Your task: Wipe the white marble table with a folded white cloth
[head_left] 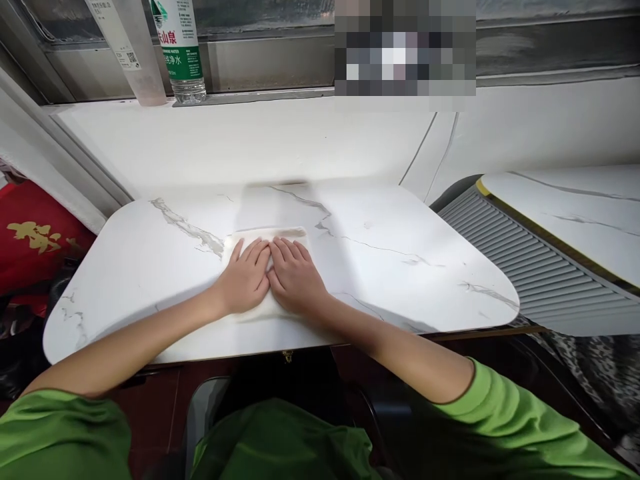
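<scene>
A cream-white, square, flat piece [260,309], which looks like a folded cloth, lies on the white marble-patterned tabletop [385,267]. My left hand [245,277] rests palm down on its left half, fingers stretched forward and slightly apart. Beside it, my right hand [295,273] presses flat on the right half, fingers also extended. The two hands touch or nearly touch at the thumbs and index fingers. Much of the white piece is hidden beneath them, and its far edge shows beyond the fingertips.
On the window ledge at upper left stand a water bottle [186,60] with a green label and a translucent cup [145,73]. Thin cables run down the wall at right. A grey ribbed panel [530,267] and another marble-patterned top [575,207] stand right. Red fabric [45,240] hangs left.
</scene>
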{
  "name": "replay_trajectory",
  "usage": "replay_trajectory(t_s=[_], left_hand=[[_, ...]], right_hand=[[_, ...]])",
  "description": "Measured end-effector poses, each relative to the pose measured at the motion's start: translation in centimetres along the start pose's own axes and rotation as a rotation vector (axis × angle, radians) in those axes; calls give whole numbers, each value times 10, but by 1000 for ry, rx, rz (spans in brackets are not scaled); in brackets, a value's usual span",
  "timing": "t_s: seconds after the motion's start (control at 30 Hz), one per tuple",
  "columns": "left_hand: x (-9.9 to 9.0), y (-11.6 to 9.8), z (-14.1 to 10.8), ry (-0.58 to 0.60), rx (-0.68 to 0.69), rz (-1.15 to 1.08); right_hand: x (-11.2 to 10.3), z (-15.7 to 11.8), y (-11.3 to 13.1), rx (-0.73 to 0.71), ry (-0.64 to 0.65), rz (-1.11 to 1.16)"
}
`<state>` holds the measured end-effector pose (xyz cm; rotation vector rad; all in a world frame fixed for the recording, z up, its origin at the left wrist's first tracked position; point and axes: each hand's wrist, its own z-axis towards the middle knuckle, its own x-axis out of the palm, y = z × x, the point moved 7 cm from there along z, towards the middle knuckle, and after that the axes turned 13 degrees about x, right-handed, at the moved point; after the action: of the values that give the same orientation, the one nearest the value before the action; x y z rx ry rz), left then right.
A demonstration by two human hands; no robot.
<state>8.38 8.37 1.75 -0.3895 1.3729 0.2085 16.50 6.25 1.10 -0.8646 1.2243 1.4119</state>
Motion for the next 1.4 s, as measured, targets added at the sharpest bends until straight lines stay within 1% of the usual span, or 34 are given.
replay_trajectory(t_s=[0.2,0.3,0.4,0.53,0.63,0.77,0.97,1.1,1.23,1.4], left_hand=[[-4,55,25,-53,-76,-31],[-7,80,41,-96,-114,-46],[-8,103,57,-114,-134,-28],[-8,127,78,-115,-117,-2],[-8,138,89,-104,-88,-12],[-7,142,91,-91,-130,-14],[-5,131,78,-72,-210,-15],[-4,121,69,-87,-210,-9],[-4,115,61,-109,-201,-9],[-5,104,47,-109,-193,10]], right_hand=[[15,59,-2,5,-83,61],[20,91,-3,17,-87,93],[23,118,-6,41,-71,114],[27,145,-13,78,-55,142],[29,157,-17,116,-75,147],[30,159,-18,108,-74,135],[29,148,-16,71,-48,91],[27,137,-14,36,-63,95],[24,127,-11,34,-66,88],[21,110,-1,34,-68,81]])
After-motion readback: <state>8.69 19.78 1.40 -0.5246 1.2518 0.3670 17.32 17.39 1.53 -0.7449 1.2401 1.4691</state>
